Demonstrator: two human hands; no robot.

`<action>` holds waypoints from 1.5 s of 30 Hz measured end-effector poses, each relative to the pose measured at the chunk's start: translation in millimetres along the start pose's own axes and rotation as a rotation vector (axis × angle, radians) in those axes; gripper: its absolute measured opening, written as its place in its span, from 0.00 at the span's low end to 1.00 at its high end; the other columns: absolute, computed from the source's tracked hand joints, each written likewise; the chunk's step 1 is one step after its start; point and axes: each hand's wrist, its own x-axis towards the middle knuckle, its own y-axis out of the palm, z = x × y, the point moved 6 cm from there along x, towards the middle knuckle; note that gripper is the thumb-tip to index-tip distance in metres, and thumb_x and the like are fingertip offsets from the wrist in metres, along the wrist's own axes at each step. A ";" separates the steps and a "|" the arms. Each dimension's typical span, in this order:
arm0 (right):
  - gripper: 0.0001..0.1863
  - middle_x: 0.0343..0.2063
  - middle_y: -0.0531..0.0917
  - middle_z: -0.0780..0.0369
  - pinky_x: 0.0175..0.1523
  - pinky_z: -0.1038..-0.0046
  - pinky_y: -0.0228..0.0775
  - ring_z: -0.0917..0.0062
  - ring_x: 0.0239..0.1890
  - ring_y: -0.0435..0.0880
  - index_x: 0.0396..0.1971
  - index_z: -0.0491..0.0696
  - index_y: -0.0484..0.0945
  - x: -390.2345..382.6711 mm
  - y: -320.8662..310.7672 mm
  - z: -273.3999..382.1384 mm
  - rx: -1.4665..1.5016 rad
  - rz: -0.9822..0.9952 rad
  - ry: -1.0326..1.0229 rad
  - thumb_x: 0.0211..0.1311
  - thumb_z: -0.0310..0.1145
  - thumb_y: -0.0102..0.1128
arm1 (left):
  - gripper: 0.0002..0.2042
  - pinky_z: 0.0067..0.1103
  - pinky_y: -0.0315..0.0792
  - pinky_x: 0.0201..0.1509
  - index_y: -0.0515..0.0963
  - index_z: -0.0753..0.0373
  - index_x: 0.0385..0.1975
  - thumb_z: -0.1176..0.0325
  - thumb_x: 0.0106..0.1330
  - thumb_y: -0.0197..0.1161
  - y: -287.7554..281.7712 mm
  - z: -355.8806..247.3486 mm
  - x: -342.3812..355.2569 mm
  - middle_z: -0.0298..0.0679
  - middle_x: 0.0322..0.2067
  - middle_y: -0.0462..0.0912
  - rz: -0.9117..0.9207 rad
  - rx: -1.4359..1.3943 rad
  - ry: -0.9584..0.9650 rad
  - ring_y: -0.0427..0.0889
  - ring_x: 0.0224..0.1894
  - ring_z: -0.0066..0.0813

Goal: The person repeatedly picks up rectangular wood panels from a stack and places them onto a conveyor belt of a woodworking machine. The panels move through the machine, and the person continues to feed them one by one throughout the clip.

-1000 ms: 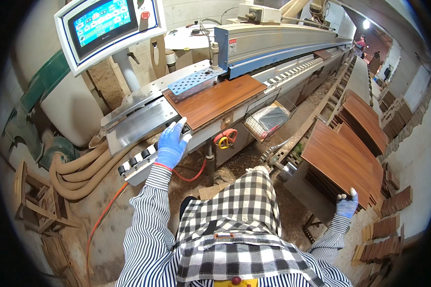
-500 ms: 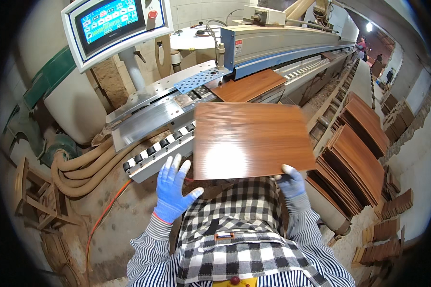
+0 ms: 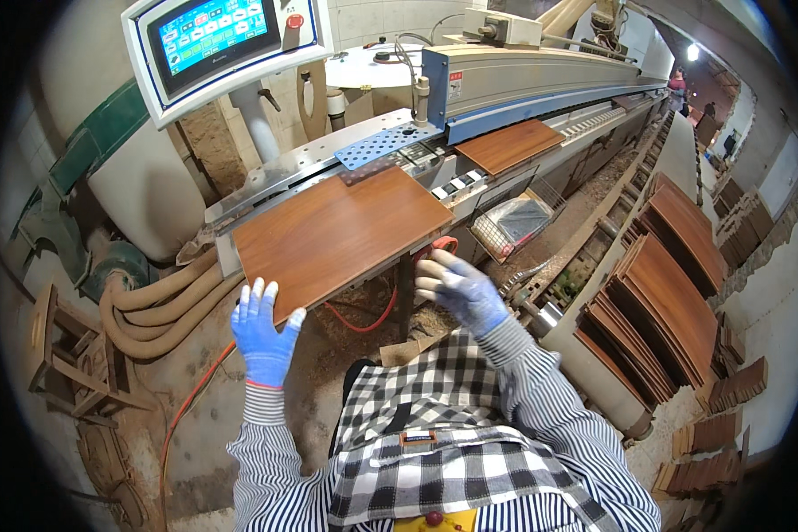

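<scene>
A brown wood-grain panel [image 3: 346, 226] lies flat on the feed table at the left end of a long machine [image 3: 541, 84]. Its far edge reaches the blue perforated plate [image 3: 386, 149]. My left hand [image 3: 266, 341], in a blue and white glove, has its fingers spread against the panel's near left corner. Gloved the same way, my right hand [image 3: 465, 293] is off the panel, in the air near its right end. Its fingers are loosely apart, slightly blurred, with nothing in them. A second brown panel [image 3: 510, 146] sits farther along, partly under the machine's blue-edged beam.
A control screen [image 3: 217, 44] stands at upper left. Stacked brown panels [image 3: 652, 310] lean along a roller conveyor [image 3: 607, 229] on the right. Below the machine hang a wire basket [image 3: 514, 222] and a red hose [image 3: 368, 324]. Thick beige hoses [image 3: 164, 310] lie at left. People are far back.
The panel has gone from in front of me, at my right hand, leftward and down onto the feed table. My right hand has let go. The second panel has slid farther right along the machine.
</scene>
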 end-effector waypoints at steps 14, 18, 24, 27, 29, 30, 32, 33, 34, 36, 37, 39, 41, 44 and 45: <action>0.32 0.64 0.64 0.60 0.66 0.62 0.57 0.63 0.64 0.63 0.62 0.56 0.64 -172.8 -197.2 233.8 -2.361 -0.787 0.352 0.57 0.39 0.62 | 0.30 0.32 0.67 0.57 0.73 0.62 0.55 0.49 0.56 0.66 19.4 15.7 40.4 0.44 0.60 0.70 0.046 -0.011 -0.063 0.75 0.53 0.43; 0.25 0.58 0.70 0.61 0.61 0.64 0.62 0.64 0.58 0.69 0.53 0.55 0.71 -175.7 -189.6 234.5 -2.345 -0.777 0.265 0.54 0.37 0.65 | 0.30 0.32 0.67 0.56 0.74 0.61 0.54 0.48 0.56 0.66 17.6 14.2 41.3 0.43 0.60 0.70 0.089 0.012 -0.102 0.76 0.53 0.42; 0.15 0.46 0.78 0.61 0.51 0.65 0.68 0.64 0.46 0.75 0.41 0.53 0.77 -198.0 -192.1 219.5 -2.398 -0.835 -0.201 0.51 0.31 0.65 | 0.32 0.33 0.70 0.52 0.75 0.63 0.52 0.46 0.53 0.67 16.9 14.4 40.2 0.47 0.58 0.72 -0.039 0.002 -0.007 0.79 0.47 0.44; 0.13 0.46 0.79 0.61 0.51 0.64 0.68 0.65 0.46 0.75 0.42 0.52 0.77 -216.6 -182.4 204.4 -2.467 -0.859 -0.325 0.54 0.30 0.61 | 0.32 0.33 0.70 0.52 0.75 0.63 0.52 0.46 0.53 0.68 18.7 16.3 38.7 0.47 0.58 0.72 -0.046 0.023 0.005 0.79 0.47 0.45; 0.12 0.44 0.79 0.61 0.51 0.65 0.68 0.65 0.46 0.76 0.41 0.51 0.77 -227.5 -174.8 192.9 -2.466 -0.886 -0.431 0.55 0.30 0.61 | 0.32 0.33 0.70 0.52 0.76 0.63 0.52 0.47 0.52 0.68 18.1 17.4 38.1 0.47 0.58 0.72 -0.043 0.013 -0.010 0.79 0.48 0.45; 0.12 0.44 0.79 0.61 0.51 0.65 0.68 0.65 0.46 0.76 0.41 0.51 0.77 -230.5 -167.6 186.0 -2.463 -0.899 -0.485 0.55 0.30 0.61 | 0.31 0.33 0.70 0.52 0.76 0.63 0.51 0.47 0.52 0.68 18.1 17.3 37.9 0.47 0.58 0.72 -0.042 0.010 -0.017 0.79 0.48 0.45; 0.09 0.42 0.80 0.60 0.52 0.65 0.68 0.64 0.45 0.77 0.39 0.50 0.78 -235.5 -142.0 167.0 -2.376 -0.890 -0.601 0.57 0.30 0.59 | 0.31 0.33 0.70 0.52 0.76 0.63 0.51 0.47 0.52 0.68 18.5 16.7 38.5 0.47 0.58 0.72 -0.054 -0.005 -0.014 0.79 0.47 0.44; 0.09 0.41 0.81 0.60 0.51 0.65 0.68 0.65 0.44 0.77 0.39 0.50 0.78 -239.0 -138.2 159.1 -2.300 -0.926 -0.625 0.58 0.30 0.60 | 0.31 0.33 0.70 0.52 0.76 0.63 0.51 0.47 0.52 0.68 18.6 16.5 38.9 0.47 0.58 0.72 -0.058 -0.013 -0.011 0.79 0.47 0.44; 0.09 0.39 0.81 0.60 0.51 0.66 0.69 0.65 0.44 0.77 0.39 0.50 0.79 -245.0 -138.8 152.7 -2.223 -0.959 -0.647 0.58 0.30 0.60 | 0.31 0.33 0.70 0.51 0.76 0.63 0.51 0.47 0.52 0.68 18.8 15.0 39.6 0.47 0.57 0.73 -0.054 -0.012 -0.011 0.79 0.47 0.44; 0.15 0.28 0.83 0.60 0.37 0.72 0.74 0.74 0.29 0.80 0.41 0.46 0.78 -269.3 -207.7 153.9 -1.680 -1.142 -0.536 0.62 0.41 0.60 | 0.31 0.32 0.70 0.51 0.76 0.63 0.51 0.47 0.52 0.68 18.4 16.1 40.2 0.47 0.57 0.73 -0.042 -0.013 -0.017 0.79 0.46 0.44; 0.18 0.26 0.82 0.61 0.32 0.75 0.72 0.77 0.25 0.79 0.40 0.44 0.78 -282.5 -241.3 159.8 -1.073 -1.271 -0.431 0.62 0.45 0.59 | 0.31 0.32 0.70 0.51 0.76 0.63 0.51 0.47 0.52 0.68 18.0 17.1 39.6 0.47 0.57 0.73 -0.048 -0.005 -0.009 0.80 0.46 0.44; 0.26 0.25 0.81 0.62 0.23 0.83 0.67 0.82 0.17 0.73 0.36 0.42 0.75 -298.5 -268.3 160.5 -0.271 -1.195 -0.478 0.59 0.54 0.60 | 0.31 0.32 0.70 0.51 0.76 0.63 0.51 0.46 0.52 0.68 19.2 19.0 38.5 0.46 0.56 0.74 -0.067 0.003 0.002 0.80 0.45 0.43; 0.26 0.25 0.81 0.62 0.26 0.81 0.68 0.81 0.19 0.72 0.35 0.45 0.73 -318.1 -278.1 169.8 -0.036 -1.308 -0.565 0.56 0.55 0.63 | 0.31 0.32 0.70 0.51 0.76 0.63 0.51 0.46 0.53 0.68 17.7 17.8 38.1 0.46 0.57 0.74 -0.071 0.001 -0.008 0.80 0.45 0.43; 0.24 0.25 0.81 0.62 0.28 0.79 0.68 0.81 0.21 0.72 0.33 0.47 0.72 -329.2 -295.0 173.5 -0.043 -1.405 -0.612 0.55 0.54 0.64 | 0.31 0.32 0.70 0.51 0.76 0.63 0.51 0.46 0.53 0.68 18.1 16.7 38.2 0.46 0.57 0.73 -0.081 0.014 -0.001 0.79 0.46 0.43; 0.23 0.24 0.80 0.62 0.28 0.78 0.67 0.81 0.20 0.72 0.33 0.48 0.72 -330.8 -298.7 173.0 -0.061 -1.429 -0.620 0.56 0.54 0.63 | 0.31 0.33 0.70 0.51 0.76 0.63 0.51 0.46 0.52 0.68 18.3 16.1 38.2 0.46 0.57 0.73 -0.085 0.022 0.004 0.79 0.46 0.43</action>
